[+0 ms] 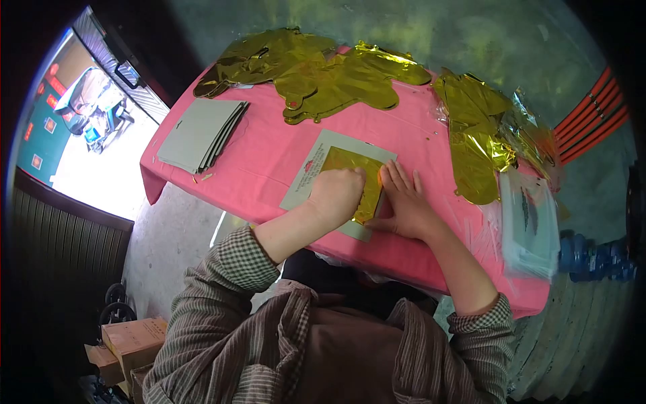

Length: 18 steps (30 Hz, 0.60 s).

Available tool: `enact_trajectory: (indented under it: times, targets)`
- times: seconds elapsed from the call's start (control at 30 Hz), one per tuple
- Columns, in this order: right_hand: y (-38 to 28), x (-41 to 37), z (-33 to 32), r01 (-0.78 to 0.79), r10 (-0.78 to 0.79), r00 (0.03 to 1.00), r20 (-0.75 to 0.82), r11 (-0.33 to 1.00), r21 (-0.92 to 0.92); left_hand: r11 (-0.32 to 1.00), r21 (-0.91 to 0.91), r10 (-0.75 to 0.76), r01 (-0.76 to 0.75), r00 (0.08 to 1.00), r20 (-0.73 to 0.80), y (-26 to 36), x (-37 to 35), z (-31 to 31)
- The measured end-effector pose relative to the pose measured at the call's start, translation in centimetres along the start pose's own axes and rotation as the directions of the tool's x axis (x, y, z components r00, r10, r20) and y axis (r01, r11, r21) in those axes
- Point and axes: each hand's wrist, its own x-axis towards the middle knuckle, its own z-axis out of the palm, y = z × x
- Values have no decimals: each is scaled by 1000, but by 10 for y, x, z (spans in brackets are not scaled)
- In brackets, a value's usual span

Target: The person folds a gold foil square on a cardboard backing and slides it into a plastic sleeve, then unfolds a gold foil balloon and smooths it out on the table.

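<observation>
A grey printed card (296, 193) with small text lies on the pink-covered table in front of me. On it rests a folded sheet of shiny gold foil (348, 159). My left hand (338, 194) is closed in a fist and pressed onto the foil; whatever its fingers may hold is hidden. Beside it, my right hand (406, 207) lies flat with fingers spread along the right edge of the foil and card.
A stack of grey cards (198, 133) sits at the table's left. Large gold foil balloons (323, 77) cover the far edge, with another gold foil piece (471, 128) at right. Clear plastic sleeves (528, 229) lie at the right end. Cardboard boxes (134, 340) stand on the floor.
</observation>
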Motion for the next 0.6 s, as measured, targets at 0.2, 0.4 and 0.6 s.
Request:
enact_trajectory:
  times: [0.2, 0.4, 0.6]
  targets:
    - [1, 3, 2, 5, -5, 1000, 0, 1000, 1, 997, 64, 40, -37, 998, -52, 6, -1, 6]
    - [-6, 9, 1, 4, -4, 1000, 3, 1000, -7, 997, 66, 46, -43, 997, -57, 9, 0, 9]
    - [-11, 21, 4, 32, -32, 999, -3, 999, -19, 988, 136, 84, -75, 995, -60, 8, 0, 7]
